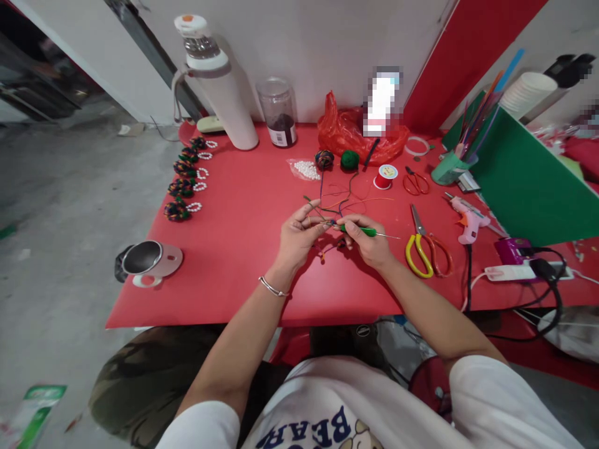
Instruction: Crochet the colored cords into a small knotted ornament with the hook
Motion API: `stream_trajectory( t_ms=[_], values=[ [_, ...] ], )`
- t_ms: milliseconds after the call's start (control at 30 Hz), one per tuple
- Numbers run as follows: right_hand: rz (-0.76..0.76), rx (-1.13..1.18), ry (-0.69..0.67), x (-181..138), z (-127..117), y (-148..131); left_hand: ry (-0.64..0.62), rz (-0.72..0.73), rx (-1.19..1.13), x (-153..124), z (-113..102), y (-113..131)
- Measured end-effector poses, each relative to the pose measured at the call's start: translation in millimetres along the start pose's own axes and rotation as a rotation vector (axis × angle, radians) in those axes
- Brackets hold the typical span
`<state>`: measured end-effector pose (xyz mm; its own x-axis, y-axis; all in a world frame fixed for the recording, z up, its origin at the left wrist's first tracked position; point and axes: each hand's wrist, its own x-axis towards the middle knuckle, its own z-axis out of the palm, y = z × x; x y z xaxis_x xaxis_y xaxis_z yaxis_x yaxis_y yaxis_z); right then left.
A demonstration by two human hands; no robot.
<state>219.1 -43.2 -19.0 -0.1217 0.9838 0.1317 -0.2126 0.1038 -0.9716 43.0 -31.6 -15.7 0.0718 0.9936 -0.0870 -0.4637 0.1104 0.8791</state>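
- The red table (224, 274) lay underneath.
- The left hand (298, 234), at nine o'clock from the small yarn piece (332, 222), pinched it.
- The right hand (372, 244), at three o'clock, gripped the green-handled hook (367, 231).
- The dark yarn ball (324, 159) sat at twelve o'clock.

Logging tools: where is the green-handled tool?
The green-handled tool is in the right hand, right of centre in the head view, left of the large scissors.
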Motion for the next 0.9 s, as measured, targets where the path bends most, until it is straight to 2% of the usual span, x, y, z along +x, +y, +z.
stream_trajectory(
  t_ms=[233,300,467,533,667,900],
  values=[
    [-0.012,-0.076,0.029,-1.7,4.0,-2.8,0.029,-0.029,0.027,-2.6,3.0,2.1],
    [-0.093,-0.184,0.037,-2.6,4.4,-4.8,0.059,-0.033,0.053,-4.2,5.0,3.5],
    [-0.49,-0.61,0.007,-5.6,6.8,-4.6,0.138,-0.004,0.126,-10.5,15.4,2.3],
    [-0.596,-0.704,0.008,-6.5,7.7,-1.8,0.163,0.004,0.115,-11.9,19.1,1.3],
    [-0.677,-0.741,0.027,-6.8,7.7,4.9,0.158,-0.064,0.004,-10.3,19.9,2.8],
    [-0.805,-0.7,0.033,-5.2,2.8,8.3,0.03,-0.202,-0.18,-8.6,12.1,8.6]
  ],
)
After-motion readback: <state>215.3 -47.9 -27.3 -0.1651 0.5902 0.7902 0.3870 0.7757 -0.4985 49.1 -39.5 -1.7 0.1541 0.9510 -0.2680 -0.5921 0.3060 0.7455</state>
